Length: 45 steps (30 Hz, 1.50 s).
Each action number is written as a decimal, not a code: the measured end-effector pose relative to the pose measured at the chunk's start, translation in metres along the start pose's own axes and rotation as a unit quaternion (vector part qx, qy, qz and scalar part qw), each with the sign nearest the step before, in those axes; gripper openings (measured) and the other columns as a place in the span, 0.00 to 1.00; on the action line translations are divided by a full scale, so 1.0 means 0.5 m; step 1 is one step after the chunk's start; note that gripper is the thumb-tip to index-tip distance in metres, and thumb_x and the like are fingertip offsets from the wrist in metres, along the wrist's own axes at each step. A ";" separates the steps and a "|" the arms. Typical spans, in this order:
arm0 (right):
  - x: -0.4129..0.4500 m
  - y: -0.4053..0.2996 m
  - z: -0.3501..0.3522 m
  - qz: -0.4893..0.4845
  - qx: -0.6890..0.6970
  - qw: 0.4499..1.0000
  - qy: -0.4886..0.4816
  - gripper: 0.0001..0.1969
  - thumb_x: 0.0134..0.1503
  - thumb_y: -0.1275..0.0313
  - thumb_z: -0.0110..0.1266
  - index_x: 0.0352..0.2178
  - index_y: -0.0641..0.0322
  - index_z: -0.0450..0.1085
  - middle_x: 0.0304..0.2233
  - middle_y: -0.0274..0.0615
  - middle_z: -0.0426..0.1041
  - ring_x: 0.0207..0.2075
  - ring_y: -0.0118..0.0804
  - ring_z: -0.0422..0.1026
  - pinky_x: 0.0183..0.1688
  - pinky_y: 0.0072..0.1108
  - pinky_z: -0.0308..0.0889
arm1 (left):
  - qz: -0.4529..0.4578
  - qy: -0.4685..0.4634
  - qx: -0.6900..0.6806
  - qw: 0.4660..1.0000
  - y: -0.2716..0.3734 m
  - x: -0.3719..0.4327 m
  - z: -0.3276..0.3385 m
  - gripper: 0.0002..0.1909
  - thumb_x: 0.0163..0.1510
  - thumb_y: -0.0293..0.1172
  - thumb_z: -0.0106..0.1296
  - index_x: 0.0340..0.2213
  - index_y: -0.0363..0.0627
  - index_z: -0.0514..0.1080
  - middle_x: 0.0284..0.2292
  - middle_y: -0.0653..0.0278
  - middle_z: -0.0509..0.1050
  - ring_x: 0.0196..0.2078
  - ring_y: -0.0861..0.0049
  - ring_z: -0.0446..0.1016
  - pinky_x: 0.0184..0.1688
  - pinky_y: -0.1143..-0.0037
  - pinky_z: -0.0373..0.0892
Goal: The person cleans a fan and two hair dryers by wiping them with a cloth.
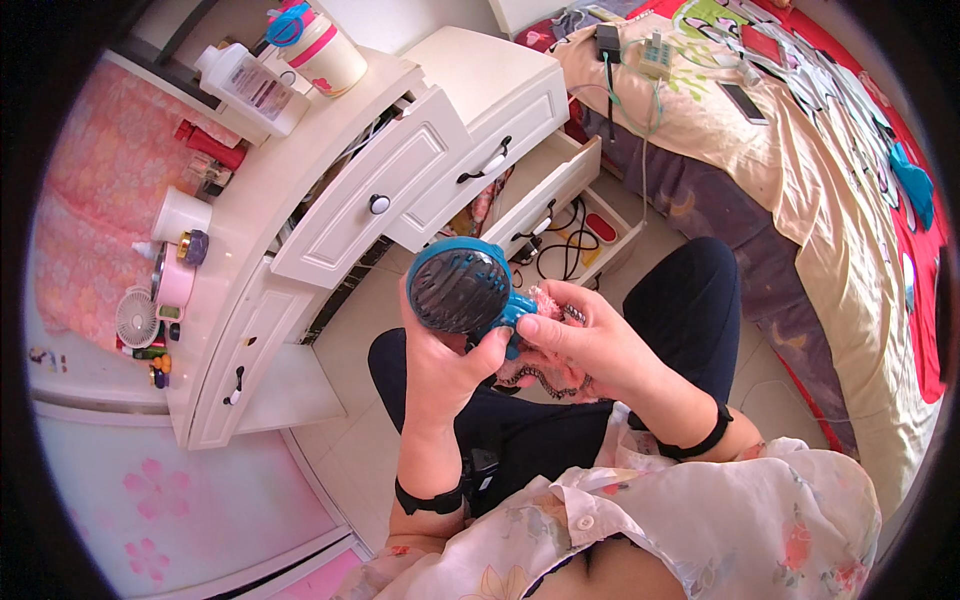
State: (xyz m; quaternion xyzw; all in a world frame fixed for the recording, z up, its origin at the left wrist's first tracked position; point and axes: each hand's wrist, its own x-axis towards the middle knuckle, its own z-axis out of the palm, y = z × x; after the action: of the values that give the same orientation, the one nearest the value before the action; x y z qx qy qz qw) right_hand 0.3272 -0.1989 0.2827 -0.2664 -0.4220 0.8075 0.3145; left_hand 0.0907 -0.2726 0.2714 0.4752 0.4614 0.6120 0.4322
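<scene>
My left hand point(450, 367) is closed around a round blue device with a dark, slotted cover point(459, 289), possibly a small handheld fan; its exact kind is unclear. My right hand point(592, 337) grips a pink cloth with a dark stitched edge point(551, 375) and presses it against the blue lower part of the device. The thumbs of both hands nearly meet there. Part of the cloth hangs below the device, and the fingers behind it are partly hidden.
A white dresser point(300, 172) with a bottle point(251, 86) and a tumbler point(322, 56) stands at left. Open drawers point(551, 195) jut out ahead; the lowest holds black cables point(574, 247). A bed point(780, 165) at right bears a phone point(742, 103) and a power strip point(656, 58).
</scene>
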 end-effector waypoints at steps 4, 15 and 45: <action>-0.011 0.003 0.041 0.008 0.040 0.999 -0.004 0.22 0.80 0.56 0.77 0.53 0.61 0.75 0.30 0.33 0.83 0.21 0.17 0.72 0.24 0.19 0.71 | -0.036 -0.002 -0.006 0.999 0.016 0.013 -0.001 0.53 0.60 0.17 0.76 0.79 0.43 0.59 0.67 0.53 0.80 0.69 0.66 0.85 0.73 0.61 0.83; 0.006 0.020 0.045 0.008 0.097 0.994 -0.045 0.19 0.78 0.61 0.78 0.55 0.59 0.75 0.31 0.33 0.80 0.23 0.21 0.74 0.35 0.26 0.85 | -0.002 -0.110 -0.085 0.990 0.049 0.001 -0.011 0.47 0.71 0.21 0.70 0.84 0.40 0.60 0.69 0.54 0.81 0.70 0.68 0.84 0.77 0.61 0.79; 0.003 -0.002 -0.006 -0.042 0.018 0.993 -0.112 0.21 0.74 0.63 0.83 0.53 0.58 0.76 0.35 0.30 0.83 0.26 0.18 0.76 0.29 0.17 0.69 | 0.063 -0.092 -0.067 0.992 0.055 -0.011 0.024 0.69 0.68 0.20 0.72 0.94 0.44 0.37 0.76 0.53 0.76 0.76 0.67 0.81 0.82 0.61 0.74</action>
State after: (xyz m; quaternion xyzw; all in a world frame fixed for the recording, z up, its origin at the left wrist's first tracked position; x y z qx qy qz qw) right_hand 0.3287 -0.1957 0.2818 -0.1501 -0.4511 0.8257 0.3038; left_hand 0.1007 -0.2817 0.2987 0.5276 0.3471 0.6214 0.4638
